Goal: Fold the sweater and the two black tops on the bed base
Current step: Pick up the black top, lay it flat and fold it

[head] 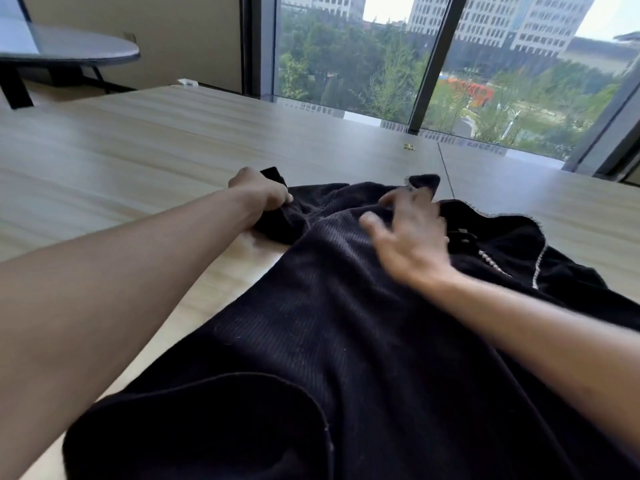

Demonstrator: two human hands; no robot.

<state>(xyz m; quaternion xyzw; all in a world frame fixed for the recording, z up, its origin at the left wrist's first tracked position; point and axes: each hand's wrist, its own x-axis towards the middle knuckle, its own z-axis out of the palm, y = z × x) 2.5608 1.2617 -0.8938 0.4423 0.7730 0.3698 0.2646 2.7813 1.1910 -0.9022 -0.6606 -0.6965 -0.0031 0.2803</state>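
Pinching ribbed black top point(329, 306): left hand point(259, 192); right hand point(412, 237) spread.

A daylit floor-to-ceiling window point(346, 64) faces towers; round grey table point(69, 50) left.

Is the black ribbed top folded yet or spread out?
Spread out: the ribbed top lies on the bed base, rumpled at its far end, where the left hand grips a corner.
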